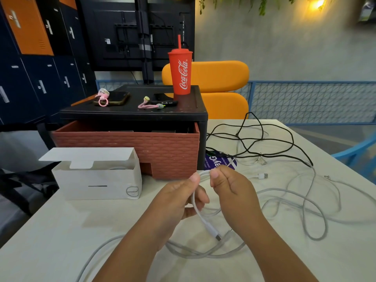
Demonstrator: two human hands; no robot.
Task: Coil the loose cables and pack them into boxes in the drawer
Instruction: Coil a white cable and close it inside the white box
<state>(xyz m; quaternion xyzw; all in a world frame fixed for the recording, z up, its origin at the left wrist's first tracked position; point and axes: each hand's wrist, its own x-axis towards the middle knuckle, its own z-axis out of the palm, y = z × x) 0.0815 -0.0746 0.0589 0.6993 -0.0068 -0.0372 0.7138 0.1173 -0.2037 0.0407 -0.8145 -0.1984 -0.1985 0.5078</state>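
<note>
I pinch the white cable point(200, 217) between thumb and curled fingers of both hands at the middle of the frame. My left hand point(181, 198) grips it just left of the bend and my right hand point(232, 186) just right of it, so that the short arc between them can, I judge, become the first loop of a coil. The near end hangs below my left hand with its plug point(217, 237) close over the table point(61, 231), where it lies across the grey cables point(305, 202). The white box point(97, 180) stands open at centre left with its flap up, near enough to take the coil; something pale lies inside, but I cannot make it out. Behind it the brick-patterned drawer point(142, 147) is pulled out — its front wall hides the inside, and only dark edges show, perhaps boxes. My right hand covers where the white cable runs on; whether it ends at the USB plug point(263, 176) I cannot tell. The black cable point(264, 139) sprawls at centre right.
</note>
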